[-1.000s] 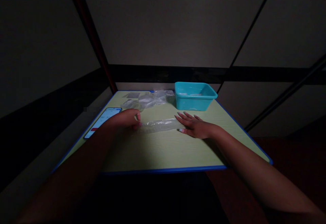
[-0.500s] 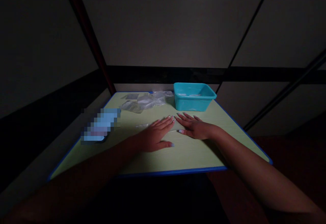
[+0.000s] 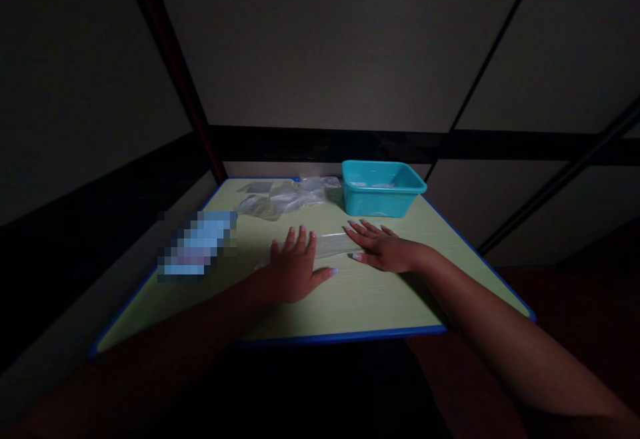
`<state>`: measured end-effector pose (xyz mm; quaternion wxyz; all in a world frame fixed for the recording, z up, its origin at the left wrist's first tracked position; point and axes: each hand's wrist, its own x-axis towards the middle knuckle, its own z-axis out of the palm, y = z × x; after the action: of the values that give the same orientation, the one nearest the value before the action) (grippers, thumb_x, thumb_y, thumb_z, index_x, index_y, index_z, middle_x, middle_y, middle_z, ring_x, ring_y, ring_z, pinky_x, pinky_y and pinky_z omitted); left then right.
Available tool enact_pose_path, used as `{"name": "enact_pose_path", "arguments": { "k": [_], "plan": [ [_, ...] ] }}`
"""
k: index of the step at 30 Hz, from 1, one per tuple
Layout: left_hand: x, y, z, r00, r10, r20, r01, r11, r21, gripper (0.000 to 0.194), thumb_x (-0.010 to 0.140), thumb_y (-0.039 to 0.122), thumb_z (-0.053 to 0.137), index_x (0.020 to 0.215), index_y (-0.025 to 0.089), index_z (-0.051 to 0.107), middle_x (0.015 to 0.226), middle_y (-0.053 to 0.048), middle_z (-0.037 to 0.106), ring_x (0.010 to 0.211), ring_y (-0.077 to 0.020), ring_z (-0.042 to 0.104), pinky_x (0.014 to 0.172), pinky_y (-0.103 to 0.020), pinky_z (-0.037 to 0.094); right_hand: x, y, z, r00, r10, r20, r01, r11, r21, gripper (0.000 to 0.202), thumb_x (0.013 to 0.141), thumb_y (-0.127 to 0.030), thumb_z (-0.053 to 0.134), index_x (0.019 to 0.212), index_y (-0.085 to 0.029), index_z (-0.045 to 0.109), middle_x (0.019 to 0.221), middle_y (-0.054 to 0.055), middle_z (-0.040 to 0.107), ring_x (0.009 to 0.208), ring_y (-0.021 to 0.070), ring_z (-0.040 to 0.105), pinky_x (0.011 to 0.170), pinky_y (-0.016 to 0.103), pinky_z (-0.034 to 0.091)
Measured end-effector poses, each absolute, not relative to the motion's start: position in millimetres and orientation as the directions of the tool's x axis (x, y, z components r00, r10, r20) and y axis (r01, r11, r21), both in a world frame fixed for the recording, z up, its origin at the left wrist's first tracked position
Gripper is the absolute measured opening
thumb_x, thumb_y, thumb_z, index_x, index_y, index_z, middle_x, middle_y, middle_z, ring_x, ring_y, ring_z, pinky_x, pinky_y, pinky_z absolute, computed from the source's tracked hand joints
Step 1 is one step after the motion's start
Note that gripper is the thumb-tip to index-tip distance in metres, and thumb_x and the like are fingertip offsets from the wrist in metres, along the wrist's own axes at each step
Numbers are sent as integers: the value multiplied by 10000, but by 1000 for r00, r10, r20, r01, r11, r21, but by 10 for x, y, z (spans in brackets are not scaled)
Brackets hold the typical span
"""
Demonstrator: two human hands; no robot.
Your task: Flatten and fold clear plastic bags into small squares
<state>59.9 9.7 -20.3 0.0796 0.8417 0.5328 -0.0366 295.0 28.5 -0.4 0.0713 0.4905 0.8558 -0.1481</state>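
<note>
Since the left hand (image 3: 294, 267) moved left, more plastic (image 3: 331, 245) shows.

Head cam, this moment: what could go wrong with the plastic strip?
1. The clear plastic strip may crease or skew: the left hand is spread over its left part, the right hand at its right end.
2. It's see-through in dim light, so an edge could be misjudged.
3. Crumpled plastic lies loose beside the teal bin; a bump might shift it.

Blurred-out phone (image 3: 200, 242) on a yellowish table (image 3: 380, 306)
</note>
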Motion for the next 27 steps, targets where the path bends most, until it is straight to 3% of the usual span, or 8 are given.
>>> {"name": "enact_pose_path", "arguments": {
  "k": [6,13,17,27],
  "plan": [
    [544,146,-145,227,973,-51,974,-226,13,856,834,684,335,1469,116,244,1516,-255,179,1373,-483,129,966,-718,217,2964,291,-24,-514,819,-253,857,480,-188,720,910,-569,312,1505,-256,53,1558,59,-1,1414,328,-27,1079,634,121],
    [433,260,-104,501,865,-16,864,-498,71,709,900,546,348,1480,164,207,1551,-176,86,1429,-327,15,1069,-598,173,2949,284,0,-508,815,-278,861,482,-163,718,916,-573,296,1504,-257,32,1558,57,-23,1413,315,-46,1087,618,112],
    [422,262,-102,583,809,-74,811,-575,104,685,906,505,346,1484,171,191,1550,-154,89,1432,-300,62,1080,-591,160,2937,261,39,-507,808,-299,862,480,-163,739,911,-586,301,1504,-242,26,1554,68,-46,1410,310,-77,1086,617,107],
    [431,315,-192,322,932,-165,947,-316,58,773,878,603,276,1497,163,135,1555,-155,95,1417,-374,63,1048,-637,182,2952,260,99,-481,801,-357,877,446,-179,823,890,-641,302,1498,-208,-46,1555,54,-81,1408,292,-125,1108,582,66]
  ]
}}
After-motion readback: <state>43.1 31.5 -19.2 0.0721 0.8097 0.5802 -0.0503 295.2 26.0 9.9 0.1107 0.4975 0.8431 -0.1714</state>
